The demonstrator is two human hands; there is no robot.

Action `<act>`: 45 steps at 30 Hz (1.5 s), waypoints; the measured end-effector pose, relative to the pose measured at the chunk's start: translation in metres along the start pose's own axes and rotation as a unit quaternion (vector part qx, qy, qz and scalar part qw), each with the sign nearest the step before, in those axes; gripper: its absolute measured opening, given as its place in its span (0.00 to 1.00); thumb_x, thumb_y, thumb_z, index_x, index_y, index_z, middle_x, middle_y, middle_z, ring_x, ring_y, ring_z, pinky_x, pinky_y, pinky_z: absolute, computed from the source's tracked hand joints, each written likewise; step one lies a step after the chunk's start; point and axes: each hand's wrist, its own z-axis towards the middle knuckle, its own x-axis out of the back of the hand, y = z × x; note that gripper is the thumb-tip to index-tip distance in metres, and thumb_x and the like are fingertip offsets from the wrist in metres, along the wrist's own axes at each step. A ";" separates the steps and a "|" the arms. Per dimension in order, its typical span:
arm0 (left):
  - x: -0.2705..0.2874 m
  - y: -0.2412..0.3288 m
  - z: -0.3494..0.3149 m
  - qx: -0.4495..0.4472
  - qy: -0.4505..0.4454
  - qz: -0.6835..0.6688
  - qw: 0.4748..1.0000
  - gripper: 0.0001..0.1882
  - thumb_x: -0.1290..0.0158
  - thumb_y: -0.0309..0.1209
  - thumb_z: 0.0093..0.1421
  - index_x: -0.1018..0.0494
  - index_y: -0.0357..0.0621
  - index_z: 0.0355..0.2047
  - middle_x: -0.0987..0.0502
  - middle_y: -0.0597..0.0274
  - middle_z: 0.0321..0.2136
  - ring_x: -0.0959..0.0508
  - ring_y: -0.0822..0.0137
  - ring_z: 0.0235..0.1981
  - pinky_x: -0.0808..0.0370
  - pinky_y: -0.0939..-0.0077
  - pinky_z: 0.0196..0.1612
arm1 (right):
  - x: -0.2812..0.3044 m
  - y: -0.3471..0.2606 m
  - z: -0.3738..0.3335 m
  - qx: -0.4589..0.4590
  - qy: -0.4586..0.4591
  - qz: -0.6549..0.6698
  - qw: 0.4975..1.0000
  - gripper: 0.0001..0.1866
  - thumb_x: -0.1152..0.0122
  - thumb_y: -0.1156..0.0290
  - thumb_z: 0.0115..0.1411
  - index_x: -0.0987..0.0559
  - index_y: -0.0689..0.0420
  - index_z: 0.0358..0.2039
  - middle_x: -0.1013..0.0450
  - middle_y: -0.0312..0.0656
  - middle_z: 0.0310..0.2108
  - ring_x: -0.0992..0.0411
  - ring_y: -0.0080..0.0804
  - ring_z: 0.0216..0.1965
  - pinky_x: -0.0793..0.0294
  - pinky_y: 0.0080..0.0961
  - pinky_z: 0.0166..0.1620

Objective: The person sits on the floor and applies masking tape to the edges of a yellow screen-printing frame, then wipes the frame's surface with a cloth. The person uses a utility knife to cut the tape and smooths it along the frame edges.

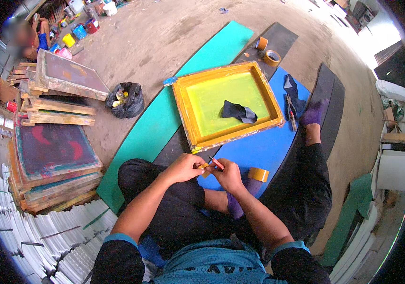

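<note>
My left hand [186, 168] is closed, pinching a small strip of yellow-brown tape [204, 166] above my lap. Close beside it, my right hand [228, 176] grips a slim red-handled tool [217, 163] with a thin dark tip; its exact kind is too small to tell. The fingers of both hands nearly meet at the strip. Just beyond them lies a yellow-stained screen-printing frame [186, 112] with yellow-green mesh, and a crumpled dark cloth [239, 112] rests on the mesh. A roll of brown tape [258, 174] stands right of my right hand.
Pliers [291, 112] and another dark cloth [295, 94] lie right of the frame on blue matting [278, 142]. Two more tape rolls, one a wide ring [272, 58], sit beyond. Left are a black bag [125, 100] and stacked frames [60, 156]. Another person sits far left.
</note>
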 end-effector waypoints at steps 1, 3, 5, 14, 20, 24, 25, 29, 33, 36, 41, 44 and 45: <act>0.002 -0.001 0.002 -0.001 0.000 0.008 1.000 0.14 0.35 0.30 0.56 0.18 0.37 0.41 0.16 0.56 0.29 0.18 0.67 0.32 0.22 0.67 0.39 | -0.002 0.001 0.003 -0.005 0.000 -0.001 1.000 0.18 0.26 0.55 0.56 0.16 0.57 0.35 0.21 0.55 0.29 0.21 0.59 0.34 0.24 0.47 0.35; 0.002 -0.007 0.006 -0.015 0.025 -0.013 1.000 0.15 0.35 0.30 0.55 0.18 0.35 0.41 0.17 0.52 0.28 0.17 0.63 0.30 0.22 0.65 0.37 | -0.007 0.010 0.012 0.005 0.010 0.009 1.000 0.16 0.28 0.57 0.56 0.16 0.57 0.35 0.21 0.55 0.29 0.21 0.59 0.34 0.24 0.48 0.35; 0.003 -0.016 0.010 -0.015 0.038 -0.034 0.999 0.15 0.35 0.30 0.54 0.18 0.34 0.41 0.17 0.51 0.27 0.17 0.63 0.28 0.22 0.65 0.35 | -0.009 0.008 0.019 0.007 0.013 0.010 1.000 0.15 0.29 0.59 0.57 0.16 0.57 0.37 0.21 0.55 0.29 0.21 0.59 0.35 0.24 0.48 0.36; 0.015 -0.040 0.017 0.097 0.049 -0.140 0.984 0.21 0.31 0.31 0.55 0.19 0.36 0.48 0.16 0.62 0.32 0.19 0.71 0.35 0.22 0.73 0.43 | -0.018 -0.001 0.041 -0.017 0.018 0.049 0.998 0.15 0.30 0.62 0.59 0.16 0.60 0.41 0.20 0.56 0.30 0.18 0.47 0.34 0.22 0.42 0.38; 0.022 -0.031 0.021 0.113 0.100 -0.200 0.968 0.18 0.31 0.38 0.58 0.18 0.36 0.40 0.17 0.62 0.32 0.20 0.71 0.35 0.23 0.73 0.42 | -0.019 0.010 0.063 -0.032 0.025 0.165 0.986 0.16 0.30 0.63 0.61 0.19 0.66 0.33 0.24 0.43 0.22 0.28 0.24 0.27 0.27 0.31 0.33; 0.021 -0.036 0.029 0.103 0.132 -0.192 0.967 0.15 0.35 0.38 0.61 0.18 0.36 0.38 0.17 0.63 0.32 0.20 0.72 0.34 0.25 0.74 0.42 | -0.023 0.004 0.072 -0.029 0.050 0.197 0.979 0.15 0.30 0.64 0.61 0.20 0.65 0.31 0.26 0.40 0.22 0.31 0.24 0.26 0.29 0.30 0.31; 0.020 -0.035 0.030 0.105 0.144 -0.215 0.960 0.14 0.35 0.37 0.62 0.18 0.36 0.37 0.17 0.63 0.32 0.21 0.73 0.34 0.25 0.74 0.42 | -0.021 -0.002 0.072 -0.030 0.052 0.199 0.978 0.15 0.29 0.64 0.61 0.20 0.65 0.31 0.25 0.40 0.22 0.31 0.24 0.26 0.29 0.30 0.31; 0.020 -0.028 0.034 0.103 0.168 -0.250 0.948 0.12 0.37 0.36 0.63 0.19 0.38 0.37 0.17 0.64 0.32 0.21 0.73 0.34 0.26 0.75 0.43 | -0.024 -0.004 0.082 -0.040 0.054 0.192 0.979 0.15 0.29 0.64 0.60 0.20 0.65 0.32 0.24 0.40 0.23 0.30 0.24 0.27 0.28 0.30 0.32; 0.015 -0.044 0.039 0.100 0.195 -0.349 0.911 0.13 0.36 0.34 0.62 0.20 0.38 0.41 0.17 0.62 0.34 0.20 0.71 0.36 0.24 0.75 0.44 | -0.031 -0.010 0.090 -0.056 0.065 0.236 0.968 0.14 0.28 0.65 0.59 0.19 0.65 0.32 0.23 0.41 0.23 0.29 0.25 0.26 0.27 0.30 0.33; 0.013 -0.050 0.041 0.098 0.207 -0.381 0.896 0.15 0.36 0.33 0.62 0.21 0.37 0.44 0.17 0.61 0.36 0.18 0.69 0.37 0.23 0.74 0.46 | -0.035 -0.009 0.096 -0.063 0.075 0.218 0.971 0.14 0.28 0.65 0.59 0.18 0.64 0.33 0.22 0.42 0.24 0.27 0.26 0.27 0.26 0.31 0.33; 0.012 -0.041 0.047 0.134 0.251 -0.403 0.870 0.17 0.37 0.36 0.63 0.22 0.36 0.46 0.18 0.60 0.40 0.18 0.67 0.39 0.20 0.69 0.47 | -0.044 -0.007 0.105 -0.067 0.075 0.195 0.976 0.13 0.27 0.66 0.59 0.17 0.64 0.35 0.21 0.43 0.25 0.26 0.28 0.27 0.25 0.30 0.34; 0.012 -0.047 0.048 0.135 0.235 -0.427 0.863 0.17 0.36 0.36 0.64 0.22 0.35 0.45 0.17 0.60 0.35 0.18 0.72 0.36 0.21 0.77 0.40 | -0.046 -0.008 0.108 -0.070 0.073 0.206 0.973 0.13 0.27 0.66 0.59 0.17 0.64 0.34 0.21 0.43 0.25 0.26 0.27 0.28 0.25 0.31 0.35; 0.011 -0.049 0.048 0.146 0.240 -0.418 0.864 0.16 0.37 0.36 0.65 0.21 0.35 0.44 0.17 0.61 0.36 0.19 0.73 0.36 0.21 0.77 0.40 | -0.047 -0.009 0.108 -0.074 0.069 0.212 0.972 0.13 0.27 0.66 0.59 0.17 0.64 0.34 0.21 0.43 0.25 0.26 0.27 0.28 0.25 0.31 0.35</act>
